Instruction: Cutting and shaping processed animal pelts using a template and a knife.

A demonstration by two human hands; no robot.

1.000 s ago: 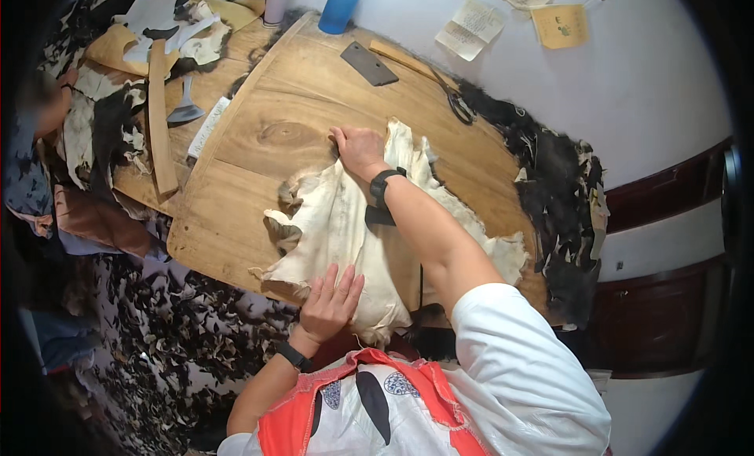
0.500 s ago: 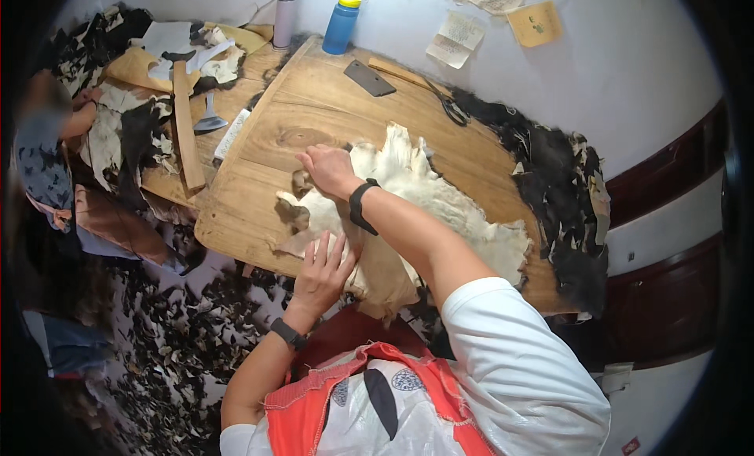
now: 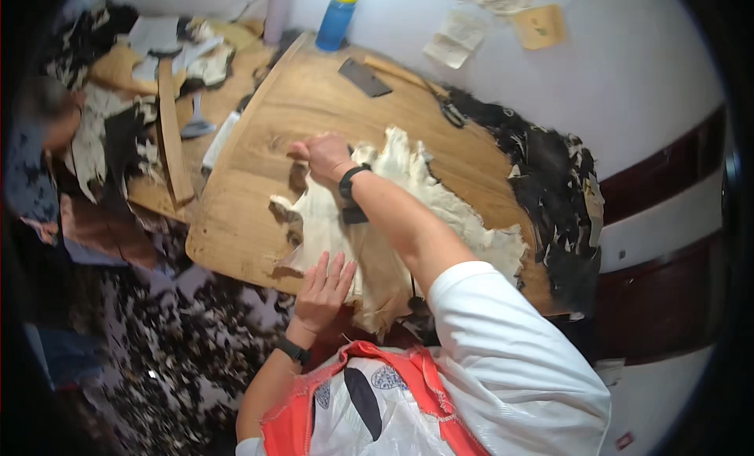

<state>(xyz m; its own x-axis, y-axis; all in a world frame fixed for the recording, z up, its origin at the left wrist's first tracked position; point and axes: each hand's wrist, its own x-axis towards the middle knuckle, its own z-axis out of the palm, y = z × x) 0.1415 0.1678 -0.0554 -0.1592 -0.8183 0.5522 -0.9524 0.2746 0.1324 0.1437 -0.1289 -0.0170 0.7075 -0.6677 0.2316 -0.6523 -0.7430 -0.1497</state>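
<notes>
A cream-white animal hide (image 3: 463, 220) with ragged edges lies skin side up on the wooden board (image 3: 259, 150). Dark fur shows at parts of its rim. My right hand (image 3: 322, 152) is closed at the hide's far left edge, the fingers curled in; the skin just below it looks pulled taut. What exactly lies between thumb and fingers is partly hidden and blurred. Nearer to me, my left hand (image 3: 323, 289) rests flat on the hide's near left part, fingers stretched out. The hide's near end hangs over the board's front edge.
Dark fur pieces (image 3: 542, 189) line the board's right side. Scissors (image 3: 452, 113), a phone (image 3: 364, 77) and a blue bottle (image 3: 336, 20) lie or stand at the back. To the left are a wooden bar (image 3: 171, 134), a scraper (image 3: 197, 120) and a co-worker (image 3: 35, 157). Scraps (image 3: 181, 330) litter the floor.
My right hand's fingers have curled from stretched to closed, and the hide beneath looks tauter and smoother. My left hand stays flat at the near edge. The whole view has shifted slightly.
</notes>
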